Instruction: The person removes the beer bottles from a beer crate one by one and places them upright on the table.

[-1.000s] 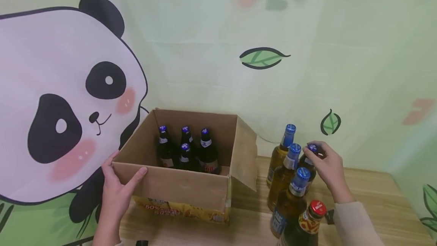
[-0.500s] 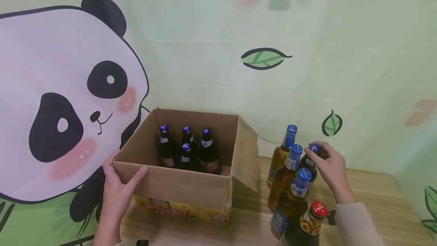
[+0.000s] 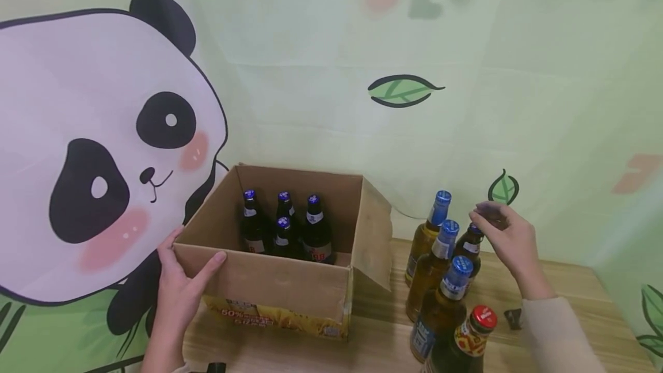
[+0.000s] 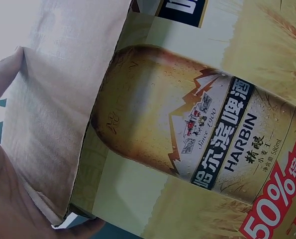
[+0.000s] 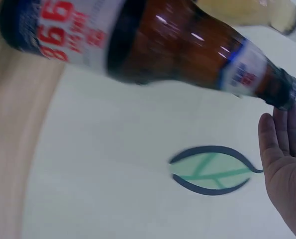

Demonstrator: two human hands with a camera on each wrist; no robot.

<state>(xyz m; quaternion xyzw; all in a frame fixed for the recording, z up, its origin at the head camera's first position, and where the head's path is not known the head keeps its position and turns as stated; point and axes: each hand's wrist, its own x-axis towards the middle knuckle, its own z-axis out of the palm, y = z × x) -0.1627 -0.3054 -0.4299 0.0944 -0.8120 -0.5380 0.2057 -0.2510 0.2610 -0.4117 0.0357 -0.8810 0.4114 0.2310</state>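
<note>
My left hand (image 3: pixel 178 281) grips the near left corner of an open cardboard box (image 3: pixel 274 281), its thumb over the front flap. In the left wrist view the box side (image 4: pixel 187 124) carries a printed beer bottle. Several dark bottles with blue caps, one of them a beer bottle (image 3: pixel 316 232), stand upright inside. To the right of the box, my right hand (image 3: pixel 510 240) is at the cap of a brown beer bottle (image 3: pixel 470 246) on the table. The right wrist view has this bottle (image 5: pixel 162 45) with straight fingers (image 5: pixel 282 129) right at its cap, not wrapped round it.
Three amber bottles with blue caps, the nearest one (image 3: pixel 440 315) in front, line up between box and right hand. A red-capped bottle (image 3: pixel 466 341) stands closest to me. A small black object (image 3: pixel 513 319) lies on the wooden table (image 3: pixel 564 292). The panda-print backdrop (image 3: pixel 321 102) hangs behind.
My right hand has let go of the brown bottle's neck and moved slightly up and right, its fingers loosening. The left hand stays on the box corner.
</note>
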